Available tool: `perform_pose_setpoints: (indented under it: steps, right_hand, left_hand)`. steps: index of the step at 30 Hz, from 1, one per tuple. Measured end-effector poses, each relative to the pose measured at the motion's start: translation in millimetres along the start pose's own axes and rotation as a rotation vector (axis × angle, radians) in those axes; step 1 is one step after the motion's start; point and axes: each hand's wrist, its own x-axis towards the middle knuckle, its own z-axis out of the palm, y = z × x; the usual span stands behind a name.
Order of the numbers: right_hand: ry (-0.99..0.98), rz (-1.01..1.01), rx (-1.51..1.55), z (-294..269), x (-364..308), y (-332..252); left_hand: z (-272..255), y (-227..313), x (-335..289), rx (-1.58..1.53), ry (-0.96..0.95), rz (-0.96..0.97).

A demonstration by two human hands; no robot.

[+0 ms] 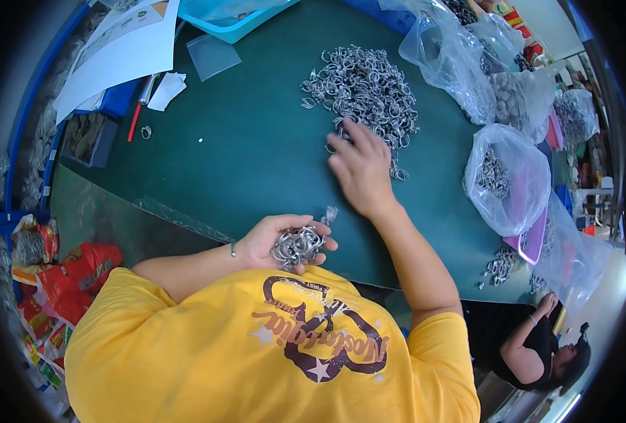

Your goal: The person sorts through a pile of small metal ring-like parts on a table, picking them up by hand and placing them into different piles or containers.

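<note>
A large heap of silver-coloured metal rings lies on the green tabletop. My right hand is at the heap's near edge, its fingers apart and slightly bent, with nothing seen in them. Close to my body, my left hand is turned palm up and cupped round a handful of metal rings. Just beyond its fingertips is a small blurred silvery thing, probably a ring; whether it touches the table I cannot tell. A single ring lies far to the left.
A red pen, paper sheets and a turquoise basket are at the far left. Clear plastic bags of rings and a purple tray line the right side. Another person sits at the lower right.
</note>
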Motion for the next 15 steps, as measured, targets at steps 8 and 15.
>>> perform_pose_setpoints:
  steps: [8, 15]
  right_hand:
    - [0.174, -0.002, 0.142, -15, -26, 9]
    - [-0.1, -0.021, 0.102, -18, -58, -24]
  left_hand:
    - [5, 4, 1, -0.012, 0.055, 0.065]
    - [17, 10, -4, 0.025, 0.152, 0.101]
